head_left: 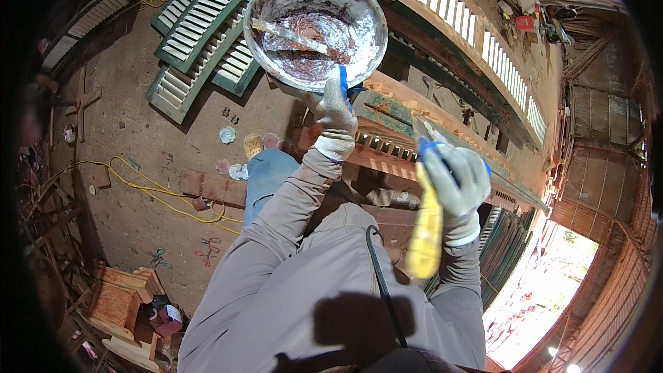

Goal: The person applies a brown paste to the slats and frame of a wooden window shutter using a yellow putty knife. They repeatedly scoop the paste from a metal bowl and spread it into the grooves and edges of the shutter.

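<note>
My left hand (336, 117), in a white glove with blue on the palm side, grips the near rim of a round metal bowl (277, 5). Brownish-grey paste (319, 26) coats the bowl's inside, and a flat stick (289, 34) lies across it. In my gloved right hand (457, 178), fingers closed, is a putty knife with a yellow handle (425, 231). The handle is smeared by motion; its blade points up and left, close to a wooden shutter frame (397, 116) with patches of old green paint.
Green louvered shutters (207, 17) lie on the dirt floor at the far left. A long louvered panel (476, 24) stretches along the far right. A yellow cord (148, 190) snakes over the floor. Slippers (253, 145) are near my leg, and a wooden crate (114, 307) stands lower left.
</note>
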`<state>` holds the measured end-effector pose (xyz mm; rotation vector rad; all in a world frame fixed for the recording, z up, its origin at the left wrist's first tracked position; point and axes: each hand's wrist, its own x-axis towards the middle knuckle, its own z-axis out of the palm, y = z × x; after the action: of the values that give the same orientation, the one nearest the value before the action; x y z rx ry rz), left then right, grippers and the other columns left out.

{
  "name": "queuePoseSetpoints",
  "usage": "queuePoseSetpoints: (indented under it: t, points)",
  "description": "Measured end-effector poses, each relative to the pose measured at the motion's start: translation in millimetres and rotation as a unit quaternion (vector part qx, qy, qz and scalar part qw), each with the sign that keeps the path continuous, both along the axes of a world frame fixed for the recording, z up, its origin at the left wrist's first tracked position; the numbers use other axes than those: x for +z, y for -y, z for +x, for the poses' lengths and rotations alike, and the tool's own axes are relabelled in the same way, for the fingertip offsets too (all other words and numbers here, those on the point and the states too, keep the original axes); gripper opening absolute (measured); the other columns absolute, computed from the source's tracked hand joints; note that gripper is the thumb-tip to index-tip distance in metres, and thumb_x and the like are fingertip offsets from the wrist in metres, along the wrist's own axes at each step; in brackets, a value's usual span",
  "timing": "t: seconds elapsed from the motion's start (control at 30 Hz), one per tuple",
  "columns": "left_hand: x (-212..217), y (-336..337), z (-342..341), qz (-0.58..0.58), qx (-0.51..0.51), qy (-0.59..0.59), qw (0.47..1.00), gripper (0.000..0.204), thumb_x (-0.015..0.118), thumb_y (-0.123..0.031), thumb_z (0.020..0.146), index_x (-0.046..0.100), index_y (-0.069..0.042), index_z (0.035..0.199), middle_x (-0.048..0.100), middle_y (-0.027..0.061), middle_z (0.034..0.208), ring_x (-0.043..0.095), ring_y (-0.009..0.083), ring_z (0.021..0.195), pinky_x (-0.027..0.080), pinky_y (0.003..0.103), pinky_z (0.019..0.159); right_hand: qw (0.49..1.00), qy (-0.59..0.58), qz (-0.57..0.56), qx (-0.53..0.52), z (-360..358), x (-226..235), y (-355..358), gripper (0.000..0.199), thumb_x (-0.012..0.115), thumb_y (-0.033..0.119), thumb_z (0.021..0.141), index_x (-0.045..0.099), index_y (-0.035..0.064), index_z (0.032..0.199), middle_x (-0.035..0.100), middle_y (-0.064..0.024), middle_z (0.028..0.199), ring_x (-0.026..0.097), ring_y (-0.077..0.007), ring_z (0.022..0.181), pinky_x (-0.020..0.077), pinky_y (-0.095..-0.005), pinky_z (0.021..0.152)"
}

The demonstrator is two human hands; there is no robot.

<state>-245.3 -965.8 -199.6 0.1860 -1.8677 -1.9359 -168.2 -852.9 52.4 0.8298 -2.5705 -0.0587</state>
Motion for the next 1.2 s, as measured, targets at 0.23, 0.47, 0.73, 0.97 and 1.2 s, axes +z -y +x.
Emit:
queuePoseSetpoints:
  t: [0.23,0.47,0.73,0.97,1.2]
  points:
    - [-20,-10,-5,0.07,0.025,0.055,0.996,0.044,0.06,-0.008,0.097,0.049,0.007,0.137,0.058,0.0158,0.129,0.06,0.0208,0.112,0.052,0.032,0.095,0.987,0.011,0.138,0.08,0,-13,6,0.029,0.073,0.024,0.083,0.071,0.0187,0.111,0.071,0.0001,0.114,0.062,-0.0168,0.095,0.0461,-0.0322,0.076]
    - [10,-10,-6,0.251,0.033,0.104,0.962,0.035,0.049,-0.013,0.102,0.053,0.004,0.133,0.061,0.014,0.124,0.061,0.0198,0.11,0.051,0.034,0.095,0.977,0.031,0.191,0.088,2,-18,16,0.035,0.07,0.025,0.085,0.07,0.0211,0.12,0.066,0.0028,0.127,0.059,-0.0159,0.104,0.0433,-0.0347,0.087]
    - [-12,-16,-5,0.144,0.035,0.061,0.987,0.035,0.048,-0.019,0.105,0.054,0.003,0.132,0.061,0.0151,0.125,0.06,0.0231,0.112,0.051,0.037,0.098,0.972,0.059,0.221,0.055,5,-19,26,0.038,0.068,0.024,0.086,0.067,0.017,0.123,0.065,0.0006,0.127,0.057,-0.018,0.109,0.0424,-0.0369,0.09]
    - [-20,-16,-4,0.105,0.067,0.109,0.986,0.053,0.064,0.0,0.08,0.061,-0.008,0.132,0.057,0.0273,0.118,0.057,0.0442,0.108,0.043,0.054,0.097,0.975,0.121,0.178,0.051,-8,-2,32,0.034,0.068,0.024,0.084,0.067,0.0167,0.118,0.067,0.0019,0.119,0.058,-0.0158,0.096,0.0432,-0.0375,0.085]
    - [-7,-16,-2,0.124,0.049,0.134,0.982,0.056,0.066,0.002,0.076,0.062,-0.007,0.131,0.056,0.0258,0.118,0.055,0.0445,0.109,0.041,0.053,0.099,0.975,0.172,0.131,0.059,-14,12,18,0.034,0.074,0.021,0.078,0.07,0.0155,0.112,0.069,0.0005,0.118,0.061,-0.018,0.092,0.0446,-0.038,0.082]
